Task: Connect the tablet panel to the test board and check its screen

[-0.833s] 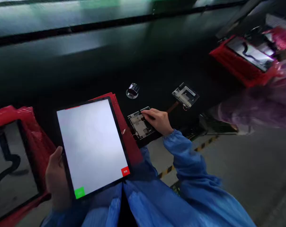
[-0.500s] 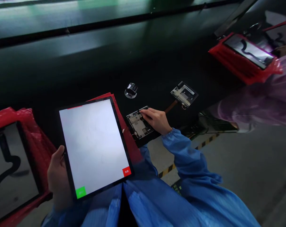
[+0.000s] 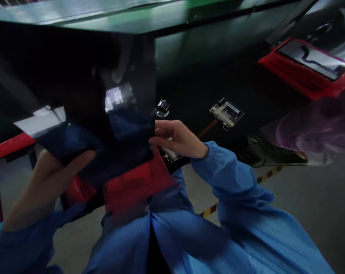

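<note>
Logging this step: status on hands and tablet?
Left hand grips tablet, held up, screen dark. Right hand at its right edge, grip unclear, above circuit board. Nothing between hands and tablet.

The left hand holds a dark tablet from below; the right hand pinches its right edge.

Your dark glossy worktop catches pale green light along its far edge; below its near edge lies grey floor crossed by yellow-and-black striped tape.
</note>
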### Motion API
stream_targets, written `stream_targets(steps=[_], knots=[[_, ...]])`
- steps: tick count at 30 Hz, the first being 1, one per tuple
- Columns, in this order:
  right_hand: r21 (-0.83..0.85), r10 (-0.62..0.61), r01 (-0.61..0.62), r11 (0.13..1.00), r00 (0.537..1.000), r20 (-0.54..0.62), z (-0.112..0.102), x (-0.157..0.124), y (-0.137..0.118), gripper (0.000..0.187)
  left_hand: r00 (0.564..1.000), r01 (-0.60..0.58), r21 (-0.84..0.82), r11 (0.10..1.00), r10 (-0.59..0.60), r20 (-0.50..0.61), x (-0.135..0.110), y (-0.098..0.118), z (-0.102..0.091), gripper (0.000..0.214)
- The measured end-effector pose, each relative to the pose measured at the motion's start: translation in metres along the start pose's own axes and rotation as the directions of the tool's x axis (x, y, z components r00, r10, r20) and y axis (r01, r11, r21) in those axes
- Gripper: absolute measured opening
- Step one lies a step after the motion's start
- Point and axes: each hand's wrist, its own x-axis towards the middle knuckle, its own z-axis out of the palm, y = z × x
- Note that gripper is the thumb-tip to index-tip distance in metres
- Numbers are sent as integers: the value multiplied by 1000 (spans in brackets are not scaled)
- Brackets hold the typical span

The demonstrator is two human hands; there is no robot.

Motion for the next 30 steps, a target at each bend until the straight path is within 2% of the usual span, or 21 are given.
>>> stream_targets(steps=[1,2,4,6,7,9,10,11,12,14,16,17,18,19,20,21,22,24,25,27,30], knots=[[-107,-60,55,993,997,-41,-2,6,8,29,996,-82,-6,997,82,41,7,1,-1,31],[-219,-134,117,969,989,-64,-4,10,16,26,974,-178,-13,984,178,140,13,-1,-1,29],[-439,-278,232,868,960,-42,-3,15,34,27,867,-335,8,942,305,393,22,-11,0,34],[-621,-374,315,718,927,38,1,14,52,33,746,-494,72,867,380,547,25,-27,7,47],[-695,-397,341,633,914,87,4,13,60,35,705,-590,134,796,428,565,24,-35,12,52],[-808,-411,362,464,897,166,9,8,74,37,623,-762,270,588,553,554,18,-54,25,60],[-848,-398,357,392,897,194,11,5,80,37,577,-812,322,487,582,573,14,-62,31,63],[-878,-375,340,336,904,207,13,3,85,37,548,-836,367,409,583,600,10,-70,36,64],[-903,-350,312,295,915,201,14,1,88,35,539,-843,401,360,563,627,7,-75,39,64],[-942,-310,200,268,944,112,14,-1,89,29,536,-844,416,339,493,685,4,-80,41,65],[-944,-329,47,328,942,-67,12,-1,86,20,552,-827,403,393,424,718,5,-72,38,71],[-920,-352,-19,393,920,-169,11,-1,82,20,574,-806,396,441,413,707,7,-64,38,72],[-879,-368,-62,473,892,-261,10,-1,79,29,607,-776,388,498,420,674,10,-53,39,69],[-826,-367,-72,559,872,-324,8,0,74,42,649,-738,370,564,441,620,12,-42,42,64],[-766,-351,-44,641,871,-344,7,0,70,51,696,-690,339,640,459,552,15,-30,47,58],[-700,-314,-3,715,892,-325,7,0,66,51,742,-635,285,718,464,484,17,-18,54,55],[-622,-264,39,782,925,-273,6,-1,62,43,779,-579,210,788,458,428,19,-8,63,55],[-442,-153,79,893,979,-134,7,-5,54,22,829,-453,34,891,407,384,21,6,81,52],[-357,-95,62,932,993,-75,7,-8,50,18,846,-378,-46,925,365,388,22,10,90,47],[-244,-6,1,970,1000,-18,9,-14,43,22,870,-244,-152,958,285,401,21,14,103,34],[-201,27,-34,979,999,-35,14,-21,38,26,897,-124,-201,972,196,396,19,13,111,24]])
